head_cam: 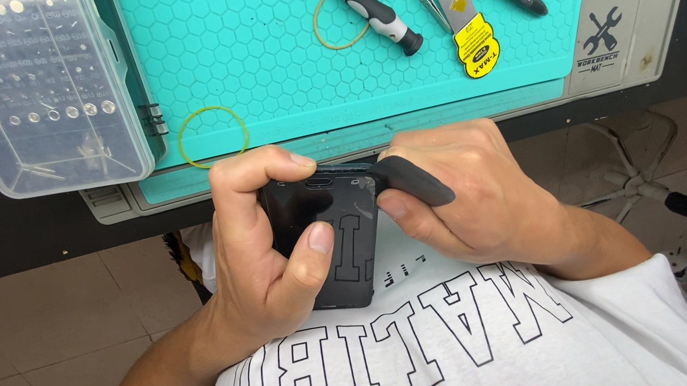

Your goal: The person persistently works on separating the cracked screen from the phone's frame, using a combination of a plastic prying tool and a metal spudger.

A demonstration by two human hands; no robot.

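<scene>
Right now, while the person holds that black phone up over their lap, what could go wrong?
The phone is held in the air above the lap, off the teal mat, so a slip of the left hand might drop it. The right hand pushes a dark tool into the phone's top corner; it could slide and scratch, or poke the fingers.

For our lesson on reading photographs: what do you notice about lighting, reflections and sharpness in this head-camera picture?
Head view: even, soft light with faint shadows; the black phone in the left hand mirrors the shirt lettering on its glossy face; the right hand and teal mat look sharp; the clear screw box shows mild glare.
</scene>
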